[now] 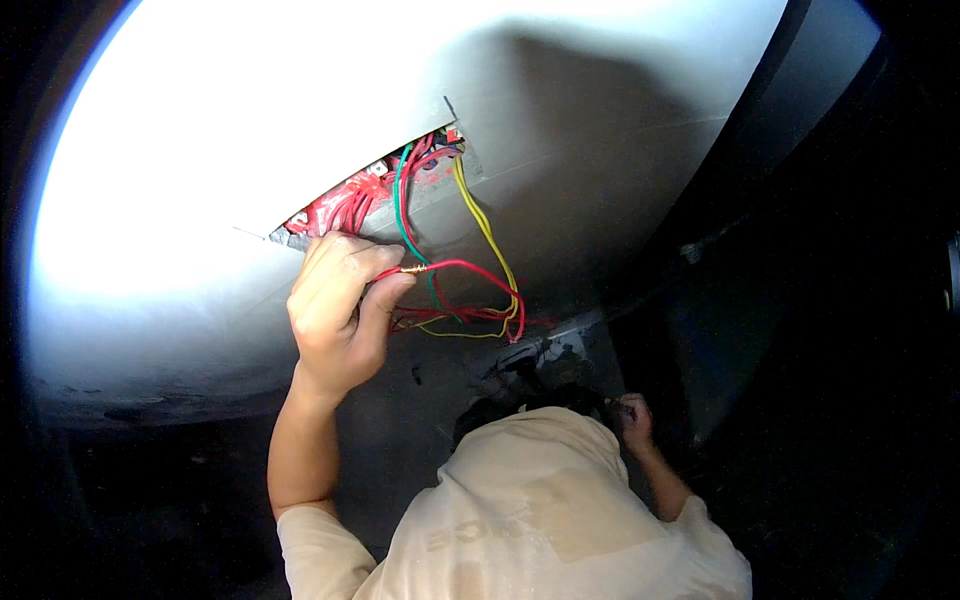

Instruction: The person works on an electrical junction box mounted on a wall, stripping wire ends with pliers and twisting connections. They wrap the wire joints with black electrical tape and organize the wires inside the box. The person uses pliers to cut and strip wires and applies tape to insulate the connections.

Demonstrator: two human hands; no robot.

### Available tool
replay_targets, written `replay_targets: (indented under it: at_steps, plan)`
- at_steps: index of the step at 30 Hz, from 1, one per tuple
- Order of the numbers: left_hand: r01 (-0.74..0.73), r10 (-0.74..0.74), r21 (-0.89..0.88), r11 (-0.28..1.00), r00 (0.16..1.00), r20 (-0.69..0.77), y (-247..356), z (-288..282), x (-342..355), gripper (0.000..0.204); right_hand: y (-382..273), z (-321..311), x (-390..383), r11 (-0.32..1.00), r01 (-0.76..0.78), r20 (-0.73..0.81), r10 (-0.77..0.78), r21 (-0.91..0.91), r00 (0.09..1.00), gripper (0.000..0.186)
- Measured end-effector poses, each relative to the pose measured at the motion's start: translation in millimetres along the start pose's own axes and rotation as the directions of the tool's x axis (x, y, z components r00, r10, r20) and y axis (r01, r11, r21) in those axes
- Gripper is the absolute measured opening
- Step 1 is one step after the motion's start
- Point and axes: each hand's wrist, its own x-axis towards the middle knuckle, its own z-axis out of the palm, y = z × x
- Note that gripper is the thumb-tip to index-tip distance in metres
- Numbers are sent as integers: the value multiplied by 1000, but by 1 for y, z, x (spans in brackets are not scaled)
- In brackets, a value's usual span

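My left hand (342, 300) is raised beside a pale panel, closed in a pinch on a red wire (470, 264). A short bare stretch of twisted copper (413, 269) shows just past its fingertips. From there the wire loops right and down to join other red and yellow strands. Above the hand, bundled red wires (350, 200) fill a long slot in the panel. A green wire (402, 200) and yellow wires (482, 215) hang out of its right end. My right hand (635, 420) is low beside my body with curled fingers; whatever it holds is too dark to make out.
The large pale panel (180, 180) curves across the upper view, brightly lit on the left and shadowed on the right. Loose red and yellow wires (470, 315) dangle below the slot. My tan shirt (500, 500) fills the bottom centre. Deep shadow hides both sides.
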Motion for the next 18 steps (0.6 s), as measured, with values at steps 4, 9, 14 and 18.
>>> replay_targets:
  at_steps: [4, 9, 14, 18]
  plan:
    - [-26, 27, -8, 1000, 1000, 16, -1, -13, 0, 16, -46, -10, 23, 876, -164, -355, 346, 453, 869, 14]
    - [-49, 47, 53, 997, 998, 50, 4, -7, 7, 17, -161, -60, 74, 356, -69, -140, 528, 932, 837, 19]
    - [-50, 29, 165, 985, 992, 126, 15, 9, 20, 18, -221, -40, 61, 202, -228, 85, 541, 952, 837, 19]
    - [-56, 48, 121, 991, 997, 67, 11, 22, 34, 15, -228, -52, 34, 47, -475, 452, 239, 879, 860, 29]
